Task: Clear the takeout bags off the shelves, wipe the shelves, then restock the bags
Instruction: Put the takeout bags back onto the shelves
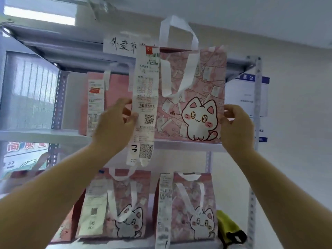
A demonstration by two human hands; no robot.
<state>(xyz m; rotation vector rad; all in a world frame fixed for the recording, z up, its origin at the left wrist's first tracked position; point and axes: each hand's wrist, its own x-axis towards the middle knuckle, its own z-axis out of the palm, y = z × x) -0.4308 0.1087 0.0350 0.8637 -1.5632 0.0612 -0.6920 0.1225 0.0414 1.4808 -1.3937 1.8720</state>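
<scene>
my left hand [115, 126] pinches upright cat bag [190, 97] at 9 o'clock, right hand [237, 126] grips at 3, handles [177, 31] toward 12, receipt [145, 105] runs 12-to-6

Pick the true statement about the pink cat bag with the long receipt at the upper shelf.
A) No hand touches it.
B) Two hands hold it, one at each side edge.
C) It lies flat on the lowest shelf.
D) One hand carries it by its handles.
B: the left hand grips the pink cat bag at its receipt edge, the right hand grips the opposite edge, and the white handles hang free.
</scene>
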